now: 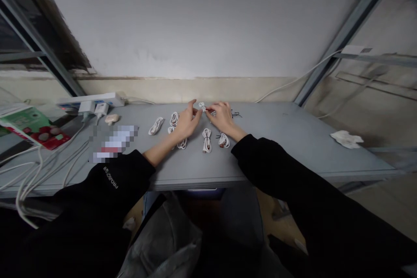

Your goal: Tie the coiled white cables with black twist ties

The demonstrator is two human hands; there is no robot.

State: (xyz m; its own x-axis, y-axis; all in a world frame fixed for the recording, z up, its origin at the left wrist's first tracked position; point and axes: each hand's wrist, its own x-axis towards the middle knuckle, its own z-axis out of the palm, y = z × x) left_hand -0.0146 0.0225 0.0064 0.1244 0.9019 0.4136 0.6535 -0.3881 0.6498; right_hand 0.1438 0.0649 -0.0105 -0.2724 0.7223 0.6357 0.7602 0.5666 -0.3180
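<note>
Nearest the camera lay a grey garment [172,239], with the black sleeves [280,173] extended forward on both sides. Reference point: the white cable bundle [202,107] between the hands, at the far side of the desk [286,139]. All directions were read from it, with 12 o'clock toward the wall [215,21].

The left hand [186,122] stood at 8 o'clock, thumb and forefinger spread; its hold could not be determined. The right hand [224,117] stood at 4 o'clock, fingertips drawn in at the bundle's edge; a firm pinch could not be confirmed.

Status: every cable bundle that showed was coiled. The bundle at 5 o'clock [223,140] bore a black tie; ties on the rest could not all be verified. Another bundle [206,140] lay at 6 o'clock, with more between 7 and 9 o'clock. Black ties [236,114] lay beyond the right hand, at 3 o'clock.

Surroundings: the desk was grey and flat. A power strip [112,99] with chargers and a green-and-red package [52,137] occupied 9 o'clock; a crumpled tissue [347,139] lay toward 3 o'clock. Metal posts flanked the pale wall.
</note>
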